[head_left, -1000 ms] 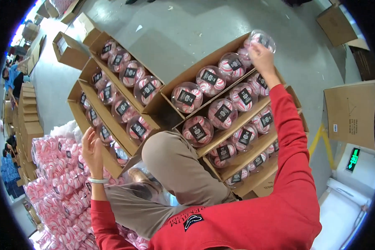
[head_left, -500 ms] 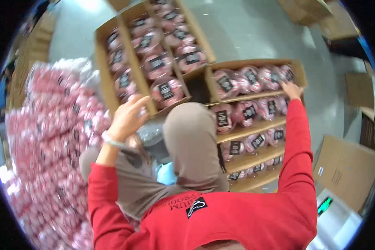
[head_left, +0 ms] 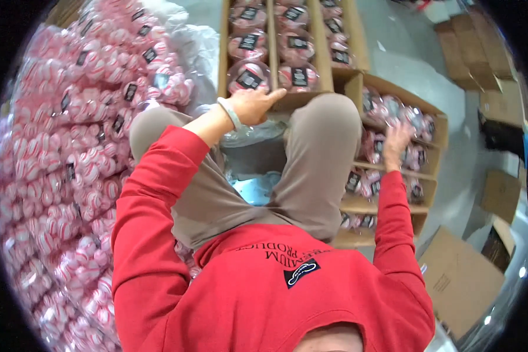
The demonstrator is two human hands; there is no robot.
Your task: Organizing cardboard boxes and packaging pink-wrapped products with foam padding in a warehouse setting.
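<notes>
I sit in a red sweatshirt with my knees up in tan trousers. My left hand (head_left: 253, 105), a pale band at its wrist, lies with fingers stretched out on the near edge of a long cardboard box (head_left: 320, 53) and holds nothing. Just beyond its fingers sits a round clear container of pink-and-white sweets with a black label (head_left: 249, 78). My right hand (head_left: 396, 139) is blurred, fingers spread, over a second cardboard box (head_left: 434, 126) with rows of the same containers. Nothing shows in it.
A big heap of the pink-and-white containers (head_left: 70, 152) fills the left side. A crumpled clear plastic bag (head_left: 252, 132) lies between my knees. Flat and empty cartons (head_left: 460, 281) lie on the grey floor (head_left: 416, 76) at the right.
My right hand let go of the container it held out a second ago and has drawn back over the right box. My left hand moved from the heap to the front box's edge.
</notes>
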